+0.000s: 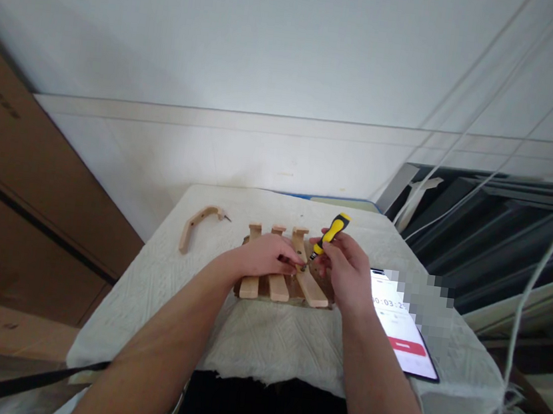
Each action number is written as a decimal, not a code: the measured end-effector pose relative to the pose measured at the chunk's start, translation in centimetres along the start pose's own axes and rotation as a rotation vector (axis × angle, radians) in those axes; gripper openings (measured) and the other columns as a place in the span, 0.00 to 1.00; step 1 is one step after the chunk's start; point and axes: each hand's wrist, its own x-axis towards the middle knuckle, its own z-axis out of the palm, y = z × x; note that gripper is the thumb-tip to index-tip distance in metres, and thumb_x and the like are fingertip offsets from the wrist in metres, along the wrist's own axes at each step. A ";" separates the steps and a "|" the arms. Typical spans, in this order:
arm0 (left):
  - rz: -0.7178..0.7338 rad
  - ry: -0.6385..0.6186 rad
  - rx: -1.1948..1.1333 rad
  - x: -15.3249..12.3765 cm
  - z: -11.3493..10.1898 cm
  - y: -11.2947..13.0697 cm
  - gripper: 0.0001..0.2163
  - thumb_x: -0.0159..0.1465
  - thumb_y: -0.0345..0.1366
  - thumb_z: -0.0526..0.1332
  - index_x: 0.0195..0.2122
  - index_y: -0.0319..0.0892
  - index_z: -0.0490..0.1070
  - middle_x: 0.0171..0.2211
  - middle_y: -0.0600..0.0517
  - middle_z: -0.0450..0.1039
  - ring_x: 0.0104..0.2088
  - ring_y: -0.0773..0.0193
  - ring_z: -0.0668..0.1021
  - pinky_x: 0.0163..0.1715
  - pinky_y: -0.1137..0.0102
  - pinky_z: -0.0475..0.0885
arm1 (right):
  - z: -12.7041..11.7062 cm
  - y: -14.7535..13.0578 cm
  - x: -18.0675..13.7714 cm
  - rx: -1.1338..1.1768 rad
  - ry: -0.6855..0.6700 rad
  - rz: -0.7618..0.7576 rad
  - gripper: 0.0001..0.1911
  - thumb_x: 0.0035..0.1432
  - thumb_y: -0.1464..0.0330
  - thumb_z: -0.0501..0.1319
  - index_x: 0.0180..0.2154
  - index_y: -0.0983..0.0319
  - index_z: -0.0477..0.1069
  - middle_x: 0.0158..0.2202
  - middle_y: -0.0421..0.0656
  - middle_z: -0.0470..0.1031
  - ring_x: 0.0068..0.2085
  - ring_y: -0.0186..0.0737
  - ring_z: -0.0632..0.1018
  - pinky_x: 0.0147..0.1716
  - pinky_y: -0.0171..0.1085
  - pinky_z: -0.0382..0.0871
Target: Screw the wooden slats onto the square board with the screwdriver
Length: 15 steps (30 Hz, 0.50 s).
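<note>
My right hand (349,270) grips a yellow and black screwdriver (337,228), held tilted with its shaft pointing down and left. The tip meets the rightmost of three pale wooden hook-shaped pieces (314,292), which lie side by side on a darker brown board. Reaching across the other two pieces, my left hand (270,255) has its fingertips pinched together close to the screwdriver's tip; whatever is between them is too small to make out. A separate curved wooden piece (193,227) with a screw (227,218) sticking out of one end lies to the left.
A white cloth (285,342) covers the small table. By my right forearm lies a phone (405,330) with a lit timer screen. Cardboard boxes (33,170) stand at the left, dark panels (506,228) at the right. White cables (542,280) hang at the right, and a wall rises behind.
</note>
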 end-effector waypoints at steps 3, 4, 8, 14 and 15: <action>0.012 0.010 -0.003 0.0 0.1 -0.2 0.09 0.61 0.29 0.61 0.42 0.40 0.78 0.38 0.49 0.78 0.38 0.65 0.76 0.39 0.73 0.67 | -0.1 0.6 0.3 -0.130 0.049 -0.045 0.19 0.47 0.56 0.67 0.35 0.60 0.64 0.26 0.37 0.71 0.22 0.31 0.69 0.16 0.30 0.59; 0.016 0.011 -0.006 0.0 0.1 -0.2 0.09 0.61 0.28 0.61 0.42 0.40 0.78 0.38 0.49 0.78 0.39 0.65 0.76 0.39 0.73 0.67 | -0.1 0.8 0.4 -0.162 0.067 -0.065 0.20 0.46 0.56 0.68 0.33 0.59 0.63 0.24 0.36 0.69 0.21 0.31 0.68 0.17 0.30 0.58; 0.003 0.010 -0.009 0.0 0.2 -0.3 0.10 0.61 0.28 0.61 0.42 0.40 0.78 0.40 0.49 0.78 0.39 0.65 0.77 0.40 0.73 0.68 | 0.0 1.1 0.6 -0.163 0.080 -0.098 0.21 0.45 0.57 0.68 0.35 0.58 0.61 0.23 0.33 0.66 0.20 0.29 0.66 0.17 0.29 0.57; -0.018 0.015 -0.023 0.0 0.2 -0.2 0.11 0.61 0.29 0.62 0.44 0.40 0.77 0.40 0.49 0.78 0.40 0.64 0.77 0.41 0.72 0.68 | 0.0 0.2 0.2 -0.010 -0.006 -0.056 0.20 0.53 0.58 0.61 0.47 0.57 0.66 0.34 0.38 0.73 0.20 0.27 0.64 0.16 0.31 0.56; -0.025 0.015 -0.023 0.0 0.2 -0.3 0.11 0.61 0.30 0.62 0.44 0.40 0.77 0.41 0.49 0.78 0.40 0.64 0.77 0.41 0.72 0.68 | -0.1 0.2 0.1 -0.014 -0.011 -0.058 0.19 0.54 0.58 0.59 0.46 0.57 0.67 0.35 0.40 0.74 0.20 0.28 0.64 0.17 0.31 0.57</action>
